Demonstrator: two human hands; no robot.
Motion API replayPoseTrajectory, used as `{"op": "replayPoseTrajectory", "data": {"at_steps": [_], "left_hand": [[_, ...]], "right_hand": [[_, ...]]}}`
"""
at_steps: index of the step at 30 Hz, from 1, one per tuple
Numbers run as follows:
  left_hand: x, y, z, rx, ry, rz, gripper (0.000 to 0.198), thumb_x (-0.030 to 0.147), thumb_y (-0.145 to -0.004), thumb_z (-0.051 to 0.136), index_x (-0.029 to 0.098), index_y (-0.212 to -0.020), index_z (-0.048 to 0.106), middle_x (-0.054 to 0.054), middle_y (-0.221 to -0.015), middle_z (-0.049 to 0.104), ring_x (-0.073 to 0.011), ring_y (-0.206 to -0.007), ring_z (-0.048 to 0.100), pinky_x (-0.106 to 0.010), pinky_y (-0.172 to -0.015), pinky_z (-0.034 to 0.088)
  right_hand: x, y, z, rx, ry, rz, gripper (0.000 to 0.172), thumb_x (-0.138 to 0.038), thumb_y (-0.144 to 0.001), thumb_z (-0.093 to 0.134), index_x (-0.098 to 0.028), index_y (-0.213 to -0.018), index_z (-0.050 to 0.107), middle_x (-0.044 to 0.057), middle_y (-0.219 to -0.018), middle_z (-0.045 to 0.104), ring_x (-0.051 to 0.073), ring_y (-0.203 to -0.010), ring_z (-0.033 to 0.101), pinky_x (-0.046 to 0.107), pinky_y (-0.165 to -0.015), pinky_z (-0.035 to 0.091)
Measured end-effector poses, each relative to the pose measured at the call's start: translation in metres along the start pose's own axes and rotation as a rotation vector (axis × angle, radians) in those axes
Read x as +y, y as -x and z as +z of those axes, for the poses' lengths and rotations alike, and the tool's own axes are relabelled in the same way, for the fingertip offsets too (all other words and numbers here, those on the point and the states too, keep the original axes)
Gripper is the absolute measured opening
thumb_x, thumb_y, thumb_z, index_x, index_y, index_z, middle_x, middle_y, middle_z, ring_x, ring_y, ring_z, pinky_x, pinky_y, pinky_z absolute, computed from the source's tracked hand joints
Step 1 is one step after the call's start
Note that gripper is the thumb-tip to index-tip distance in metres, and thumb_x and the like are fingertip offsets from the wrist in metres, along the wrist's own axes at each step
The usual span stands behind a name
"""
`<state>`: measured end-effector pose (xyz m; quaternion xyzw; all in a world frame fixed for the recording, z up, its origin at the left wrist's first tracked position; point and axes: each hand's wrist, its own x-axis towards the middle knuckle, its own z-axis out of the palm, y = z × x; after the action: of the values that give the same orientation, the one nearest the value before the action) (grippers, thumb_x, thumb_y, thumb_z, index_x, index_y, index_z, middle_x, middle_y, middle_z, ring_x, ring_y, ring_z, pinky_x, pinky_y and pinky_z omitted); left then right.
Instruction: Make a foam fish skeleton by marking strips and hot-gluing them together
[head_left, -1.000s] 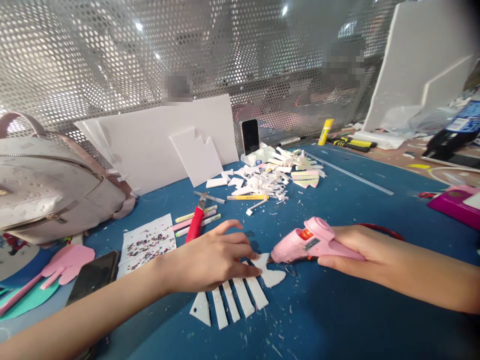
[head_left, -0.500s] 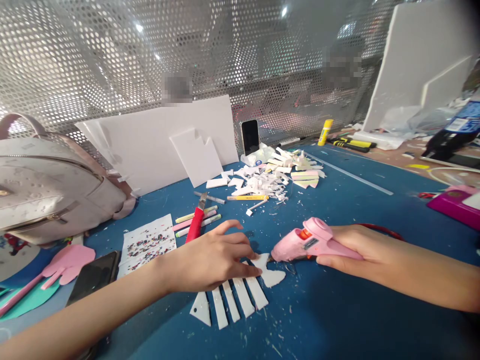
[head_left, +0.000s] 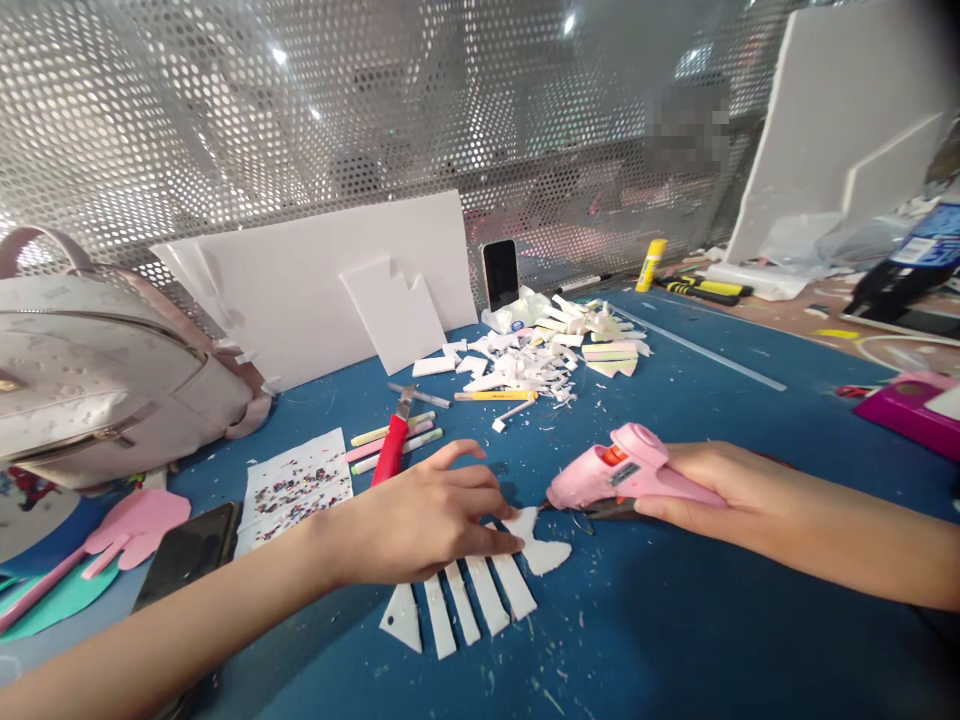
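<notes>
A white fish skeleton [head_left: 513, 588], cut from foam board, lies flat on the blue table [head_left: 675, 640]. It has a triangular head with a dark eye hole, several rib strips and a forked tail. My left hand [head_left: 450, 515] reaches over its ribs, thumb and fingers closing on the tail's narrow base; the upper part is hidden under the hand. In my right hand [head_left: 694, 485] is a pink hot glue gun [head_left: 600, 480], gripped by its handle. Its nozzle points left, just beside the tail's upper fork; I cannot tell whether it touches.
A red-handled knife [head_left: 393, 445] and highlighters [head_left: 375, 436] lie beyond my left hand. Farther back are foam scraps [head_left: 525, 360], a standing phone [head_left: 500, 273] and white boards [head_left: 322, 290]. A backpack [head_left: 112, 370] and dark phone [head_left: 187, 550] are leftward.
My right hand has drawn the glue gun slightly right and up, its nozzle now a bit farther from the tail's middle. My left hand and the fish skeleton have stayed put.
</notes>
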<state>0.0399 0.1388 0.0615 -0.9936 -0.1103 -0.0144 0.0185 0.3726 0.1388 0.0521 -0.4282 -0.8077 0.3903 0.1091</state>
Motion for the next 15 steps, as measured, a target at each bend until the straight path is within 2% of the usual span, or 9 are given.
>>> {"op": "replayPoseTrajectory", "data": {"at_steps": [7, 15], "left_hand": [[0.0001, -0.0001, 0.0011, -0.012, -0.003, -0.008, 0.038, 0.011, -0.104, 0.040, 0.024, -0.131, 0.064, -0.004, -0.132, 0.067, -0.0210, -0.116, 0.061, -0.047, -0.116, 0.023], [-0.0006, 0.0001, 0.0010, -0.017, -0.002, -0.004, 0.038, 0.012, -0.104, 0.039, 0.024, -0.130, 0.064, -0.004, -0.132, 0.066, -0.0214, -0.116, 0.061, -0.047, -0.116, 0.023]], "right_hand": [[0.0021, 0.0016, 0.0016, 0.006, 0.035, -0.037, 0.030, -0.055, -0.099, 0.052, -0.043, -0.118, 0.072, -0.010, -0.133, 0.070, 0.027, -0.125, 0.062, 0.031, -0.111, 0.042], [0.0031, 0.0021, 0.0024, 0.037, 0.075, -0.047, 0.030, -0.056, -0.099, 0.051, -0.044, -0.116, 0.072, -0.011, -0.135, 0.068, 0.027, -0.126, 0.062, 0.031, -0.112, 0.042]]}}
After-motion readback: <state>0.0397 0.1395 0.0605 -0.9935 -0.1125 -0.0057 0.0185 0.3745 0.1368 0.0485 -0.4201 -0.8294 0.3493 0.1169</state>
